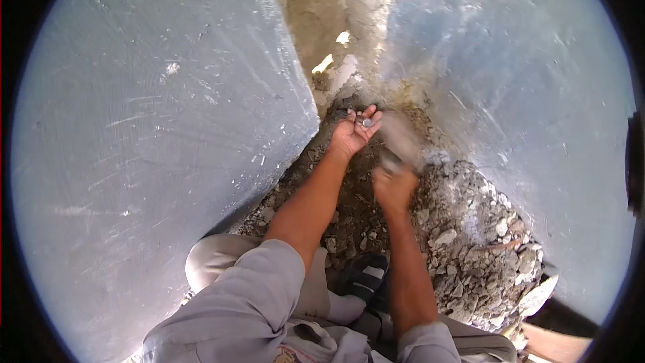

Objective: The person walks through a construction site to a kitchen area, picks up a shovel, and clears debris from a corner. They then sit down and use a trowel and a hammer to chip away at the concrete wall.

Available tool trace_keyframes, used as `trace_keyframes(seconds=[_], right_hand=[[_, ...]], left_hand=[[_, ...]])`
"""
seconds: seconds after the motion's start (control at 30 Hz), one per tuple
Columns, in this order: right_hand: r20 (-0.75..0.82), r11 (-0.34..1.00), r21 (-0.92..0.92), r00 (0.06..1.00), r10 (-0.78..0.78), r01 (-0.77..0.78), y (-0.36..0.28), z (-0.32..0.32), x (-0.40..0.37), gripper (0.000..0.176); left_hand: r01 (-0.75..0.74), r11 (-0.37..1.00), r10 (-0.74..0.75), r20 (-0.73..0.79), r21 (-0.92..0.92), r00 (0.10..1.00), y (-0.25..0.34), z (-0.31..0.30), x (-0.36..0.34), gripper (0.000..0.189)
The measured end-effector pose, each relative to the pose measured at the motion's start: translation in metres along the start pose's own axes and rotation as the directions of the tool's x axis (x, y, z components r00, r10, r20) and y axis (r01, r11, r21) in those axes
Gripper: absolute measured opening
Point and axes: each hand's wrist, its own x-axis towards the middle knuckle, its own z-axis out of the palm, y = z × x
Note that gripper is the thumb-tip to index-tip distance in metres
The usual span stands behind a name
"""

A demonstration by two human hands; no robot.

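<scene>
My left hand (351, 134) is closed around a metal chisel (366, 122), whose round struck end faces up between the fingers. The rest of the chisel is hidden by the hand and the dark hollow in front of it. Just to the right and nearer to me, my right hand (395, 188) is wrapped round a hammer (402, 140), smeared by motion. Its blurred head hangs beside the chisel's end, apart from it as far as I can see. Beneath both hands lies broken rubble (356, 222).
Large grey-blue painted surfaces rise on the left (168, 107) and right (524, 94), narrowing the gap. A brown wall (316, 13) stands behind. Loose rubble (463, 255) is heaped at the right. My sandalled foot (366, 275) rests close below; a curved brown piece (554, 343) lies lower right.
</scene>
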Motion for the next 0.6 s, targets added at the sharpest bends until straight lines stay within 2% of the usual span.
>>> trace_keyframes(seconds=[0.03,0.07,0.1,0.17,0.23,0.3,0.33,0.4,0.43,0.47,0.5,0.53,0.57,0.6], right_hand=[[0.185,0.991,-0.104,0.977,0.104,-0.086,0.029,0.008,-0.013,0.015],[0.277,0.971,0.024,0.935,0.223,-0.239,0.023,0.015,-0.008,0.018],[0.270,0.947,0.114,0.926,0.263,-0.302,0.020,0.013,-0.006,0.018],[0.258,0.847,0.281,0.886,0.386,-0.451,-0.004,-0.006,-0.012,0.022],[0.112,0.896,0.316,0.950,0.292,-0.312,-0.051,-0.036,0.005,0.020],[-0.036,0.906,0.366,0.970,0.242,-0.213,-0.098,-0.065,0.020,0.017],[-0.128,0.947,0.296,0.978,0.166,-0.122,-0.104,-0.073,0.026,0.015],[-0.306,0.900,0.377,0.947,-0.102,0.219,-0.099,-0.067,0.032,0.010],[-0.464,0.912,0.384,0.885,0.051,0.148,-0.082,-0.039,0.031,0.006],[-0.191,0.990,0.009,0.972,-0.138,0.142,-0.021,-0.020,0.011,0.007],[-0.003,0.994,-0.094,0.998,-0.057,0.057,0.016,-0.010,-0.006,0.009],[0.186,0.975,-0.220,0.982,0.026,0.016,0.051,0.000,-0.021,0.012],[0.252,0.979,-0.060,0.946,0.205,-0.196,0.053,0.015,-0.018,0.015],[0.244,0.971,0.006,0.942,0.230,-0.239,0.039,0.014,-0.001,0.017]], left_hand=[[0.022,1.000,-0.022,0.009,0.016,1.000,-0.003,-0.007,-0.002,0.049],[0.029,0.999,-0.031,0.032,0.039,0.999,0.003,0.001,-0.001,0.049],[-0.049,0.996,0.056,-0.102,0.071,0.993,0.003,0.007,0.001,0.048],[-0.056,0.995,0.061,-0.055,0.086,0.997,0.002,0.010,-0.008,0.047],[-0.040,0.996,0.041,-0.014,0.075,0.999,-0.003,0.009,-0.004,0.045],[-0.023,0.999,0.023,0.001,0.044,1.000,0.001,-0.002,0.003,0.043],[-0.020,0.999,0.021,-0.009,0.045,1.000,0.002,-0.005,0.005,0.043],[-0.018,0.999,0.019,-0.013,0.041,1.000,0.002,0.000,0.004,0.044],[-0.039,0.997,0.039,0.005,0.071,0.999,0.001,0.004,0.000,0.044],[-0.040,0.998,0.040,0.000,0.049,0.999,0.002,0.007,0.001,0.044],[-0.032,0.999,0.032,0.000,0.033,0.999,0.004,0.009,0.004,0.044],[-0.012,1.000,0.012,-0.017,0.013,1.000,-0.003,0.000,0.004,0.043],[0.086,0.989,-0.104,0.152,0.122,0.983,-0.002,-0.022,0.012,0.040],[-0.035,0.997,0.040,-0.084,0.063,0.996,-0.003,-0.011,0.015,0.039]])
